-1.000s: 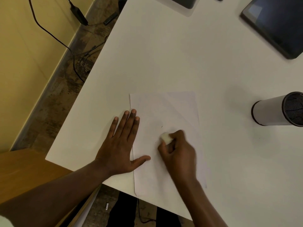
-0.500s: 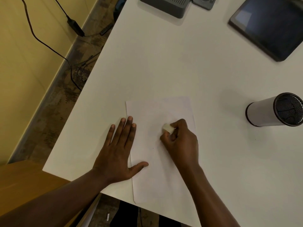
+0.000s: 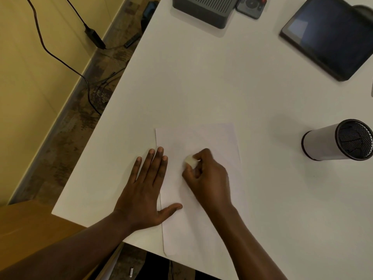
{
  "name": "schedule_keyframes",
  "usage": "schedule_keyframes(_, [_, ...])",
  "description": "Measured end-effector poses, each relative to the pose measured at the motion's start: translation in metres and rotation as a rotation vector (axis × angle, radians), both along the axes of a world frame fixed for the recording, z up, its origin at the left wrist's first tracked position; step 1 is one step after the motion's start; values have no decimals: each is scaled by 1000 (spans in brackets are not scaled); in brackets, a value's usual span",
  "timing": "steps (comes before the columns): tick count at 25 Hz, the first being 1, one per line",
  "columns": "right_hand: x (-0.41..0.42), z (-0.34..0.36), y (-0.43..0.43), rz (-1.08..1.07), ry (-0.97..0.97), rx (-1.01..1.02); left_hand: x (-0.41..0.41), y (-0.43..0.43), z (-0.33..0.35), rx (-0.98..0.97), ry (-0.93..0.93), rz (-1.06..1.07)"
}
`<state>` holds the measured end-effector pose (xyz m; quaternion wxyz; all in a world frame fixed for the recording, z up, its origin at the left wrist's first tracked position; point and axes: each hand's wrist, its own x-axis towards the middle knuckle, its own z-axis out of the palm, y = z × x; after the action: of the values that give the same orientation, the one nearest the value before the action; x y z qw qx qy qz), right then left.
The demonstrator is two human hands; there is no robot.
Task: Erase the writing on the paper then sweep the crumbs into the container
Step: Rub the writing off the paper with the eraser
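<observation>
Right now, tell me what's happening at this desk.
A person is rubbing out marks on a sheet of paper on the white table. The left hand lies flat, fingers spread, on the sheet's left edge to pin it. The right hand pinches a small white eraser against the sheet's middle. The mesh-lined cylindrical container stands off to the right, apart from the paper. No crumbs can be made out.
</observation>
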<state>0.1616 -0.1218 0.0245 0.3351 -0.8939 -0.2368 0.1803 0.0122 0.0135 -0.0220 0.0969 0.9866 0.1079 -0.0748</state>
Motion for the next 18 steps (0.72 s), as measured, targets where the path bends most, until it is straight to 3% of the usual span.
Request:
schedule_keyframes(5, [49,-6,7,-149,15,-24,0,0,-1,-3,-3,2])
schedule_keyframes(8, [33,-3,11,49,-28,-33,1,1,-1,-11,-4,4])
schedule_keyframes(12, [49,-3,6,-104,-14,-47,1,0,-1,-12,7,3])
schedule_keyframes(16, [9,4,-10,133,-17,-67,1,0,0,-15,6,2])
schedule_keyframes(18, [12,1,-21,57,0,-96,1,0,1,-18,0,1])
